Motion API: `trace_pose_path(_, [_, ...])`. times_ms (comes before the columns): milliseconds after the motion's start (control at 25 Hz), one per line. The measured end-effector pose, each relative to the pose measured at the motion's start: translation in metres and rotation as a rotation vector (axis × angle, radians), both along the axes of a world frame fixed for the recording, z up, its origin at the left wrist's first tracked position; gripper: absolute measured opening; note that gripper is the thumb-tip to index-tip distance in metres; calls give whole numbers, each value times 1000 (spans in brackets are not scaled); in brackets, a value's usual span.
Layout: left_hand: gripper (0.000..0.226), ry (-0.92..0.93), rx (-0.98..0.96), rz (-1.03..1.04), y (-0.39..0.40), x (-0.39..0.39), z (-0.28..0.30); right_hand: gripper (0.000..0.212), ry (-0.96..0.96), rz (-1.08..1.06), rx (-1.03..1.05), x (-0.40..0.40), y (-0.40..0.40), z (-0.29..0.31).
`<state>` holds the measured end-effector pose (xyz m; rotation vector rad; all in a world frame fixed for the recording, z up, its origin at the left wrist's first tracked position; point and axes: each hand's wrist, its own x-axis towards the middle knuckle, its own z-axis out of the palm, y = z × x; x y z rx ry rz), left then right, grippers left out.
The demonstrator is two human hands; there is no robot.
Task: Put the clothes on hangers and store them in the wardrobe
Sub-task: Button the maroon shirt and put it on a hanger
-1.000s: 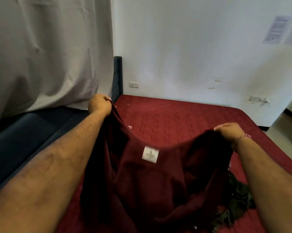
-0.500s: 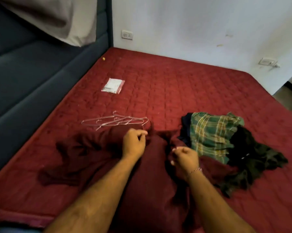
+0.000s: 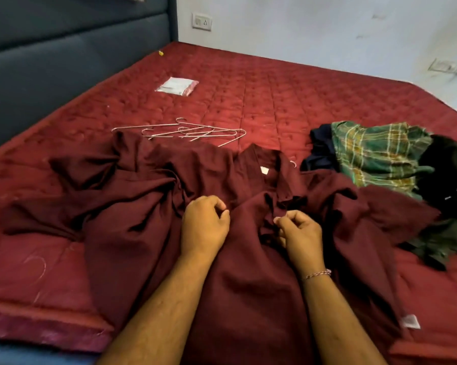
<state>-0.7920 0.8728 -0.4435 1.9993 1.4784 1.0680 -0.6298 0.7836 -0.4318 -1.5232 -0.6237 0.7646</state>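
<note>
Since the earlier frames, the maroon shirt (image 3: 153, 206) has been lowered from the air and spread over the red mattress (image 3: 288, 101), and both hands have been brought down from its shoulders to its front, a little nearer the body than half a second ago.

To the far left of the grip, a bunched sleeve of the shirt is seen lying crumpled. The left hand (image 3: 205, 227) is rested on the shirt with its fingers curled at the left edge of the front opening; whether cloth is actually pinched cannot be told. Beyond this hand, at the shirt's far edge, the wire hangers (image 3: 185, 130) are lying in a tangled pile. Between and just past the two hands the open collar with its white label (image 3: 263, 170) is found. The right hand (image 3: 300, 233) is seen pinching a fold of the right front edge between thumb and fingertips. Further right, the green plaid garment (image 3: 375, 151) and a black garment (image 3: 448, 180) are heaped touching the shirt's right sleeve.

Trouble could be caused by the tangle: several hangers may be lifted together when one is taken. The shirt's right side could also be dragged into the neighbouring heap, and a crumpled sleeve may be caught when a hanger is threaded through the neck.
</note>
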Motion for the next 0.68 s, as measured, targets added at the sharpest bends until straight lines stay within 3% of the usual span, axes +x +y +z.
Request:
trace_pose_path(240, [6, 242, -34, -27, 2, 4, 4, 22, 23, 23, -15, 0, 2, 5])
trace_pose_path(360, [13, 210, -77, -14, 0, 1, 4, 21, 32, 53, -16, -7, -5, 6])
trace_pose_path(400, [16, 131, -137, 16, 2, 2, 10, 20, 67, 48, -27, -7, -4, 13])
trace_pose_path(520, [15, -377, -296, 183, 10, 25, 38, 13, 285, 8, -17, -3, 19, 37])
trace_pose_path(600, [11, -533, -164, 207, 7, 42, 40, 14, 313, -30, 62, -3, 36, 44])
trace_pose_path(680, [7, -564, -73, 181, -1, 51, 24, 18, 202, 13, 105, -11, 37, 30])
